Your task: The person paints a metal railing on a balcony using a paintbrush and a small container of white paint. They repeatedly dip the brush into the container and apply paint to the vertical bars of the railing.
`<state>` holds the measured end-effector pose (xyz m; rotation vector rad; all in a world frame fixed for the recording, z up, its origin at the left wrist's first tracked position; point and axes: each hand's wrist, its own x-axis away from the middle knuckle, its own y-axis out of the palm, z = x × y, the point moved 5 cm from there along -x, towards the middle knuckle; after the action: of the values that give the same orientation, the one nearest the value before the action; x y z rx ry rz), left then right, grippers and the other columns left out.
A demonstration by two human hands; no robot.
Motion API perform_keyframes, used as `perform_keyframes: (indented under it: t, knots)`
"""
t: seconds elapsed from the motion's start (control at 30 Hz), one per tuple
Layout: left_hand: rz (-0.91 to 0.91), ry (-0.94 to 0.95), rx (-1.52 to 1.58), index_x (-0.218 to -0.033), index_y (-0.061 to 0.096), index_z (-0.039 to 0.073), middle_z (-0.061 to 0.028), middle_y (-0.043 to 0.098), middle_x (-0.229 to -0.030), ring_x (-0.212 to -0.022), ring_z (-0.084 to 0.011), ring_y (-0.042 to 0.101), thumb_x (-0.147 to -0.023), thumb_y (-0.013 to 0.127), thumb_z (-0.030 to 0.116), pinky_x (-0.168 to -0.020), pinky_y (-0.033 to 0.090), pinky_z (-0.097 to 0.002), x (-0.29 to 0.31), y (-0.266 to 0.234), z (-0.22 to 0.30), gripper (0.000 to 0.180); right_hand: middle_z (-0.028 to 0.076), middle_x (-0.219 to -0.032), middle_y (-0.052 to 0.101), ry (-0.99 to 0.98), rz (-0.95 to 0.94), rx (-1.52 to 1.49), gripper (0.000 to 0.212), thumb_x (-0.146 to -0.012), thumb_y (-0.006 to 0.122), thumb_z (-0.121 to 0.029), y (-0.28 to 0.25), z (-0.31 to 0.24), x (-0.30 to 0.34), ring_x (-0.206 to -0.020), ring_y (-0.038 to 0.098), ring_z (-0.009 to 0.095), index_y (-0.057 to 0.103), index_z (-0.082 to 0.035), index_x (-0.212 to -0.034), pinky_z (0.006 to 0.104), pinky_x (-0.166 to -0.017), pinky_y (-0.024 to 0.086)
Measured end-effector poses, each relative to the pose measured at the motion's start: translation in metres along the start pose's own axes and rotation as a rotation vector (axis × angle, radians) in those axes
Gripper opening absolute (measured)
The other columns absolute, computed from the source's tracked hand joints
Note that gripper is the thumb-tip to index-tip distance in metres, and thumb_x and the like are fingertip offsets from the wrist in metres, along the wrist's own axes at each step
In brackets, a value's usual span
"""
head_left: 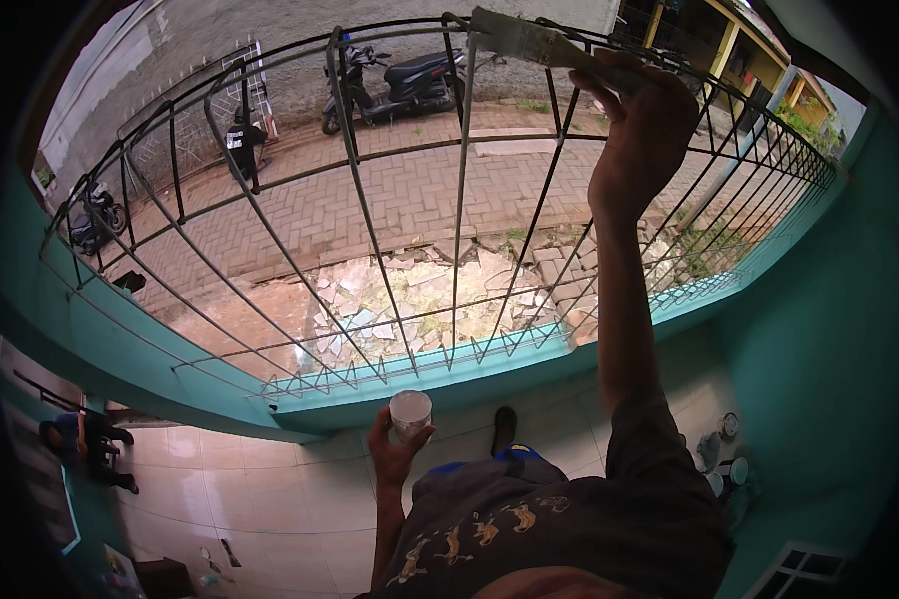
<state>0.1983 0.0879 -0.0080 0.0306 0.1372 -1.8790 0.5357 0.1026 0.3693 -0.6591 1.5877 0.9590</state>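
Observation:
My right hand (647, 135) is raised high on the right, with its fingers closed round the handle of a wide flat paintbrush (529, 42). The brush's bristle end lies against or just in front of the top bar of a metal railing (466, 140); I cannot tell whether it touches. Some railing bars look black, others grey. Low in the middle, my left hand (394, 459) grips a white plastic cup (411, 413) from its sides, its opening facing up. What is in the cup cannot be made out clearly. The cup is just inside the low turquoise wall (449, 377).
Beyond the railing lie broken tiles (400, 299) and a brick-paved lane (400, 195). A black motorbike (410, 82) and a person in dark clothes (240, 148) are out there. Several small containers (734, 469) stand on the tiled floor at right; another person (88, 444) is at lower left.

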Motion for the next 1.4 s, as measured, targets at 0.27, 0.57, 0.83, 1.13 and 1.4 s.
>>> perform_keyframes:
  t: [0.27,0.57,0.83,1.13,1.4]
  knots:
    - [0.043,-0.008,-0.017,-0.116,0.062,0.003,-0.0086,0.067,-0.104,-0.101,-0.0204,0.062,-0.065,0.092,0.021,-0.09,0.048,-0.036,0.002,0.0,-0.001,0.062,0.026,-0.113,0.059,-0.042,0.054,0.02,0.027,-0.104,0.045,-0.021,-0.02,-0.011,0.006,-0.101,0.066,0.034,0.036,0.0,-0.119,0.0448,-0.08,0.062]
    - [0.003,-0.008,-0.02,-0.118,0.06,0.002,-0.01,0.066,-0.108,-0.104,-0.0216,0.062,-0.065,0.091,0.022,-0.093,0.047,-0.0372,-0.003,0.005,-0.002,0.064,0.025,-0.113,0.06,0.044,0.241,0.056,0.019,-0.103,0.041,-0.012,-0.033,-0.011,0.022,-0.091,0.069,0.033,0.036,0.001,-0.116,0.0441,-0.077,0.063]
    - [-0.004,0.005,-0.023,-0.117,0.061,0.003,-0.009,0.067,-0.105,-0.102,-0.0204,0.063,-0.065,0.091,0.022,-0.091,0.048,-0.0369,-0.003,0.004,-0.001,0.062,0.028,-0.114,0.058,0.018,0.188,0.128,0.023,-0.101,0.047,-0.008,-0.015,-0.013,0.04,-0.09,0.069,0.035,0.035,0.002,-0.118,0.0429,-0.078,0.063]
    - [0.009,-0.013,-0.025,-0.116,0.062,0.003,-0.0096,0.067,-0.106,-0.102,-0.0204,0.062,-0.066,0.09,0.022,-0.092,0.047,-0.0369,0.0,0.001,0.005,0.061,0.03,-0.117,0.056,-0.183,0.172,0.136,0.03,-0.099,0.052,-0.008,-0.005,-0.016,0.035,-0.093,0.068,0.036,0.032,-0.001,-0.121,0.0442,-0.081,0.062]
    - [0.017,-0.011,-0.01,-0.117,0.061,0.004,-0.0092,0.067,-0.106,-0.102,-0.0214,0.062,-0.066,0.09,0.022,-0.092,0.047,-0.0372,-0.001,0.0,0.003,0.062,0.029,-0.118,0.056,-0.172,0.241,0.173,0.031,-0.099,0.053,-0.008,-0.012,-0.024,0.054,-0.094,0.068,0.037,0.033,-0.004,-0.123,0.0455,-0.078,0.062]
